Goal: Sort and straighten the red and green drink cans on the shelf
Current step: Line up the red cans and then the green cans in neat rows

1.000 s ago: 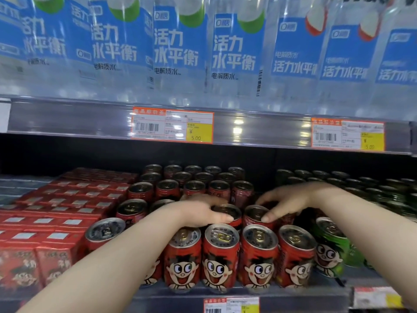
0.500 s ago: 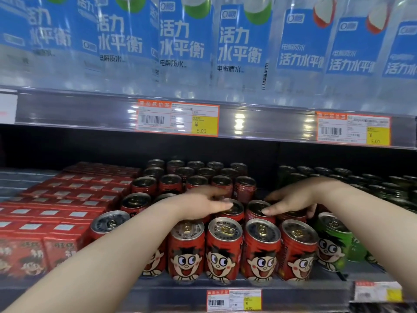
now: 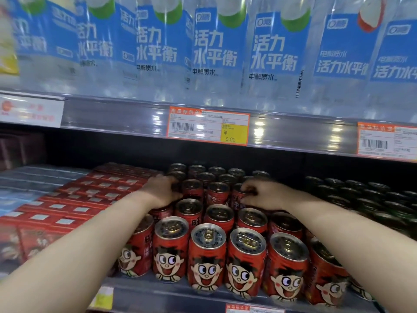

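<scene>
Red drink cans (image 3: 207,256) with a cartoon face stand in rows across the middle of the lower shelf. Dark green cans (image 3: 361,195) fill the shelf's right side, in shadow. My left hand (image 3: 162,190) reaches into the third row at the left edge of the red block, its fingers curled over a red can that it mostly hides. My right hand (image 3: 264,195) is in the same row further right, and its fingertips grip the top and side of another red can (image 3: 237,199). Both forearms pass over the front rows.
Flat red cartons (image 3: 90,195) lie stacked left of the cans. The upper shelf edge (image 3: 112,123) with orange price tags (image 3: 207,127) hangs low over the cans. Clear bottles with blue labels (image 3: 214,53) stand above it. The lower shelf lip (image 3: 171,294) runs along the front.
Both hands have moved back from the second row of red cans to the third row, and their fingers have curled onto cans there. The view has come closer and shifted left.
</scene>
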Motion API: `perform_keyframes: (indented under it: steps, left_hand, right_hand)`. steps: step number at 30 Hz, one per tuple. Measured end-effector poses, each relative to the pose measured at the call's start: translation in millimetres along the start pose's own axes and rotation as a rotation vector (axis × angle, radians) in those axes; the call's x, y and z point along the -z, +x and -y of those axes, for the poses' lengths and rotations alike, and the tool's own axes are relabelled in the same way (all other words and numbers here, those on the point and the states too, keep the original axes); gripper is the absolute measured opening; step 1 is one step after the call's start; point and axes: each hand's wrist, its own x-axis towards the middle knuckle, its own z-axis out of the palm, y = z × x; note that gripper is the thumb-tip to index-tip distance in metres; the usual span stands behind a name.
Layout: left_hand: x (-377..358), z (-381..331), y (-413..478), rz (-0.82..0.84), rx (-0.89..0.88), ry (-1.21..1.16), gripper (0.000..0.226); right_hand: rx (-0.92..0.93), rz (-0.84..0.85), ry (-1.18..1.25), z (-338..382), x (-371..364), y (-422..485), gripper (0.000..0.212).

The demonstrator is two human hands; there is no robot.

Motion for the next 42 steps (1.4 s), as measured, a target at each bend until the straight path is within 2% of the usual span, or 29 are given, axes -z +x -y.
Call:
perform_keyframes:
  steps: [5,9,15,19,22,27,30,34,38,40,42]
  left_hand:
    - [1.1,5.9,10.9,0.029,0.048,-0.086,0.05]
    - [5.9,5.2,18.8,0.065,0.023,-0.057,0.047]
    - [0.7,-2.1,37.7,0.135,-0.004,-0.022,0.068]
    - [-3.4,-7.1,44.6,0.21,0.013,-0.027,0.081]
    - [-5.5,-14.1,41.5,0.197,-0.015,0.001,0.077]
    - [3.8,-6.8,36.0,0.277,-0.014,-0.176,0.071]
    - [3.9,-4.3,33.9,0.277,-0.03,-0.166,0.067]
    - [3.8,-4.0,29.7,0.276,-0.058,-0.138,0.068]
    - [3.5,-2.6,26.2,0.322,-0.065,-0.194,0.07]
    - [2.8,-0.3,28.2,0.348,-0.081,-0.227,0.072]
    - [2.9,-0.9,26.7,0.363,-0.095,-0.255,0.061]
  right_hand:
    - [0.094,0.054,0.008,29.5,-15.2,36.1,0.06]
    - [0.123,0.055,-0.013,42.4,-21.5,60.0,0.065]
    - [0.134,0.068,-0.032,46.5,-27.5,80.1,0.054]
    - [0.134,0.078,-0.029,44.1,-27.4,83.8,0.064]
    - [0.151,0.108,-0.012,43.2,-27.8,82.2,0.062]
    - [0.198,0.126,-0.023,42.4,-24.2,72.3,0.064]
    - [0.203,0.156,-0.006,42.2,-16.3,64.9,0.063]
    - [0.151,0.012,-0.002,22.3,1.2,63.6,0.043]
    - [0.0,0.145,-0.173,-2.7,-6.0,59.9,0.066]
    - [0.027,0.132,-0.183,-6.5,-14.2,57.6,0.066]
    - [0.082,0.082,-0.171,-7.6,-15.3,54.7,0.057]
